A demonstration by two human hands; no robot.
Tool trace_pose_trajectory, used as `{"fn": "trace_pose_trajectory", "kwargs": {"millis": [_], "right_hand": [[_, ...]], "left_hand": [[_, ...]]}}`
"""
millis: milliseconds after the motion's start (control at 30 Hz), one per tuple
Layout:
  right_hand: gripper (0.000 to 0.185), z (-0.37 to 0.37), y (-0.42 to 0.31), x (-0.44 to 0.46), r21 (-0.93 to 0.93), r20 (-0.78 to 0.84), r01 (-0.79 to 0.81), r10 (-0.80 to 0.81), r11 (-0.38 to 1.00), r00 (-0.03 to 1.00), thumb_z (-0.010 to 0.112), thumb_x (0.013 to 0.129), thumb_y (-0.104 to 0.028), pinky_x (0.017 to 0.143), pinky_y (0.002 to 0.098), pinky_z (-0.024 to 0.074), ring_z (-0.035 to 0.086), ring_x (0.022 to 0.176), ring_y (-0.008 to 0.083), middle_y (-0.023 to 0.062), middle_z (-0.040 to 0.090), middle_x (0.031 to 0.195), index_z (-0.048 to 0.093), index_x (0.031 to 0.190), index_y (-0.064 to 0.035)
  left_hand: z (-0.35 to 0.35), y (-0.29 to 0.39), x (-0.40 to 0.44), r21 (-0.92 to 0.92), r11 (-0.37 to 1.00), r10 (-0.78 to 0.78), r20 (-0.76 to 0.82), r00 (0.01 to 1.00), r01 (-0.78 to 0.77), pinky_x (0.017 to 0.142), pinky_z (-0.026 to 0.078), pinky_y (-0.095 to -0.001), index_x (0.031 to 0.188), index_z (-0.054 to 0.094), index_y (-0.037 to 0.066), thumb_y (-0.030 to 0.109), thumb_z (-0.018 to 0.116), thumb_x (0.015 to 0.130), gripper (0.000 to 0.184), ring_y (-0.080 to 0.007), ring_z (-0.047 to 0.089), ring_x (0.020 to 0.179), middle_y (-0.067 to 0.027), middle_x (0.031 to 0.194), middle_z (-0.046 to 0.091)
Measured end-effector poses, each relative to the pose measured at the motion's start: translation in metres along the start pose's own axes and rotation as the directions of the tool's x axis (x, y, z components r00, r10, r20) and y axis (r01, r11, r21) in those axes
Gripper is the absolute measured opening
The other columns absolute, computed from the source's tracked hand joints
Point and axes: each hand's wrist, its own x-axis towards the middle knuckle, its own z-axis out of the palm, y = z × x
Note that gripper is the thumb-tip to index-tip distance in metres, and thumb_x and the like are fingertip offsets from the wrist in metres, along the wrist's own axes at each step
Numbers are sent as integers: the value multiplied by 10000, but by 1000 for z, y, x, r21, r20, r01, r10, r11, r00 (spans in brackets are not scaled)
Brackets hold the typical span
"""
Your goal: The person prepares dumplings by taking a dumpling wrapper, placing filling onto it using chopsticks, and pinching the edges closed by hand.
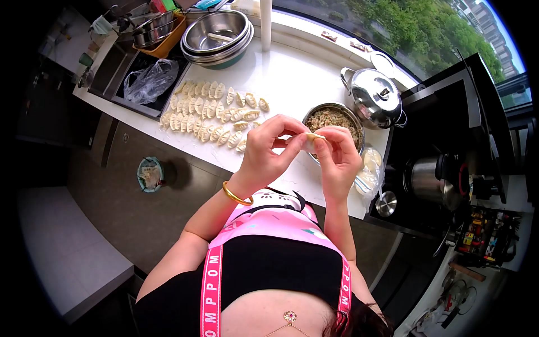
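Observation:
Between the fingertips of both hands is a pale dumpling [314, 136], held up over the near rim of a metal bowl. My left hand [273, 149], with a gold bangle at its wrist, pinches the dumpling's left end. My right hand [339, 159] pinches its other end. Behind the hands, the bowl of minced filling [337, 117] is partly covered by my fingers. Rows of folded dumplings [210, 109] lie on the white counter to the left. A plastic bag of round wrappers [370, 165] sits right of my right hand.
A lidded steel pot [375, 96] stands behind the filling bowl. Nested metal basins [218, 36] are at the back left, near a clear plastic bag [150, 82] by the sink. Another pot [432, 177] sits on the stove at right. A small bin [150, 174] stands on the floor.

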Motion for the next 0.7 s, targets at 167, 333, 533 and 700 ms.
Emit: {"fn": "trace_pose_trajectory", "kwargs": {"millis": [167,333,533,700], "right_hand": [[134,0,4,2,-131,-9,136,-138,982,990,707,793,29,747,264,478,597,856,172,89,600,928,652,912,-2],[199,0,-2,6,-311,85,328,-318,892,944,747,718,56,679,284,482,611,763,202,83,614,853,667,879,-30],[226,0,1,9,-216,7,238,-242,947,970,764,689,53,667,285,483,612,757,193,81,614,863,684,877,-44],[263,-1,-3,12,-349,81,264,-251,899,964,756,694,54,683,284,490,610,805,195,94,601,934,712,932,-49]], "left_hand": [[-1,2,1,9,999,-35,35,999,35,741,569,-236,952,601,-31,-52,620,871,86,-142,665,890,-103,969,636],[4,2,5,21,999,44,-48,998,-43,677,600,-252,892,620,-8,-59,640,828,84,-141,682,798,-84,893,651],[-7,3,7,-24,999,34,143,989,-31,742,591,-257,938,614,-33,-99,603,852,110,-160,661,903,-117,975,634],[-2,0,4,-4,999,41,85,996,-41,717,596,-259,976,559,-31,-69,605,863,128,-166,670,877,-125,953,639]]}}
